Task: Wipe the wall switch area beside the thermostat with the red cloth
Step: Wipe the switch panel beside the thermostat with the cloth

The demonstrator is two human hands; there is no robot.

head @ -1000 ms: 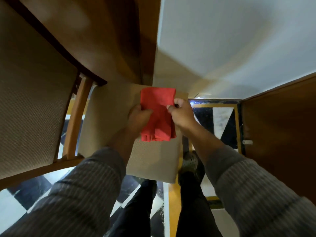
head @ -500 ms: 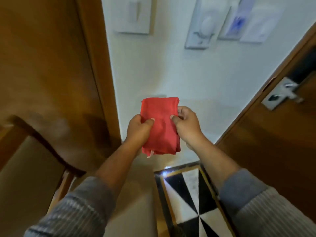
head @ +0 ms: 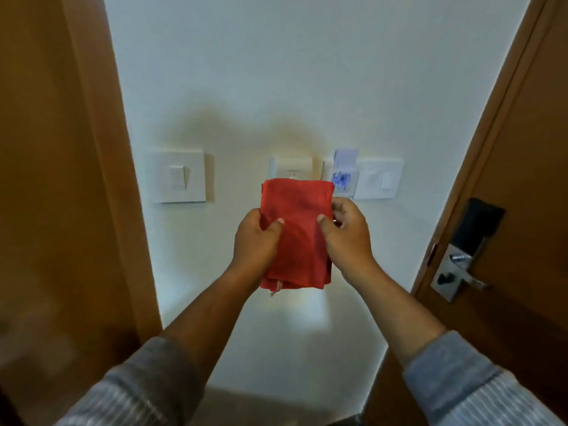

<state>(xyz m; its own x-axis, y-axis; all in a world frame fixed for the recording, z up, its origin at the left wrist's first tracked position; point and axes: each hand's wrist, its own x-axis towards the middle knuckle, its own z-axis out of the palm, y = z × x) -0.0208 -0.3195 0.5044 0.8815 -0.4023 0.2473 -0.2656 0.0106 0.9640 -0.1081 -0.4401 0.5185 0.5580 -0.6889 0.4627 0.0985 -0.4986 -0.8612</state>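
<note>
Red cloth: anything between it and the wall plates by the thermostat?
Nothing visible. The red cloth is held folded in the left hand and right hand, in front of the thermostat. The left switch plate and right switch plate are uncovered, with only bare wall around them.

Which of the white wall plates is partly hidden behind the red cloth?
The middle white plate, directly above the folded red cloth; the single-rocker switch plate at left shows fully.
</note>
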